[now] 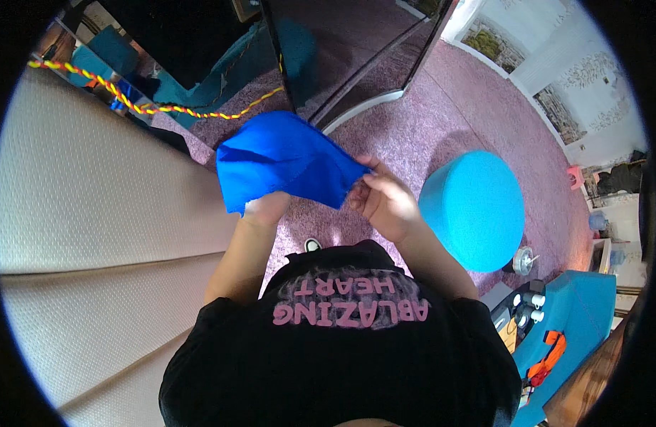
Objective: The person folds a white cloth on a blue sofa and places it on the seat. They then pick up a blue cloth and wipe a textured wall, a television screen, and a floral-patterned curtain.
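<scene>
A piece of bright blue cloth (285, 162) is held up in front of my body, creased, with a slightly frayed lower left edge. My left hand (267, 208) reaches behind or into the cloth from below; its fingers are covered by the fabric. At the cloth's right corner my right hand (386, 203) pinches the edge between thumb and fingers, the other fingers curled. Whether the cloth is a single layer or a pouch, I cannot tell.
Cream textured padding (107, 185) fills the left side. A yellow and red twisted cord (146, 109) runs above it toward a dark glossy panel (349, 57). On the right stand a round turquoise stool (474, 210) and a teal seat (580, 309) with an orange item (547, 358).
</scene>
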`<state>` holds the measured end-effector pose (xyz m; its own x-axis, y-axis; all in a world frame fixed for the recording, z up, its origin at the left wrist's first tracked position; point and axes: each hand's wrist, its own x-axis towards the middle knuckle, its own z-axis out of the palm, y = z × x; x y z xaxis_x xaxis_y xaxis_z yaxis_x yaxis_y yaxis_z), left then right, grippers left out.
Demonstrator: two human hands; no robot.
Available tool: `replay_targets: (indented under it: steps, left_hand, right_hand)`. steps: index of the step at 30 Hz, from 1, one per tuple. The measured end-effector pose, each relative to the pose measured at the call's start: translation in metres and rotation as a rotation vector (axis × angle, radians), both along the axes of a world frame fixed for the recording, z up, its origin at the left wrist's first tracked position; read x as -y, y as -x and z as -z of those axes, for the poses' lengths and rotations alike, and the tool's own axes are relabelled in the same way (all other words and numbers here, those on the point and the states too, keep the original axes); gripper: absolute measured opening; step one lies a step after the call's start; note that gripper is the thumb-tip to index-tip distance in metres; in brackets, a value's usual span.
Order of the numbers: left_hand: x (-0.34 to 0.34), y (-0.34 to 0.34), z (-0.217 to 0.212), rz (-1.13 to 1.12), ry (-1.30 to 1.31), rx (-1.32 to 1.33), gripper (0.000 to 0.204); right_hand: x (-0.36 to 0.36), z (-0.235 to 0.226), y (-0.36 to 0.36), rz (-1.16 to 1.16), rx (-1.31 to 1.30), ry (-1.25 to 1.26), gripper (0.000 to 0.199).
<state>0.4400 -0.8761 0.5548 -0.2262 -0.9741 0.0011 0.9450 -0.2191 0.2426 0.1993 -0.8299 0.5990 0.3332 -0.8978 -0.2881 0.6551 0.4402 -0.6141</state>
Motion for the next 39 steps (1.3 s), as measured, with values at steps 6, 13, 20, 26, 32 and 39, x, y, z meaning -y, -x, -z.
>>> replay_targets:
  steps: [6, 13, 20, 26, 32, 39]
  left_hand:
    - [0.073, 0.034, -0.005, -0.522, 0.093, 0.360, 0.034]
    - [0.130, 0.087, 0.007, -1.172, 0.347, 1.131, 0.042]
    - [0.136, 0.086, -0.078, -1.616, -0.054, 1.997, 0.026]
    - [0.134, 0.093, -0.102, -1.700, -0.097, 1.807, 0.020]
    - [0.141, 0.106, -0.012, -1.552, 0.014, 1.369, 0.017]
    - [0.131, 0.111, 0.025, -1.239, 0.143, 1.213, 0.021]
  right_hand:
    - [0.053, 0.003, 0.041, -0.051, -0.032, -0.036, 0.021]
    - [0.132, -0.010, 0.089, -0.173, -0.101, -0.003, 0.017]
    - [0.188, 0.007, 0.122, -0.298, -0.105, -0.014, 0.016]
    - [0.220, 0.008, 0.127, -0.450, -0.123, -0.023, 0.016]
    - [0.229, 0.003, 0.101, -0.577, -0.086, -0.009, 0.015]
    - [0.228, -0.021, 0.058, -0.637, -0.065, 0.044, 0.019]
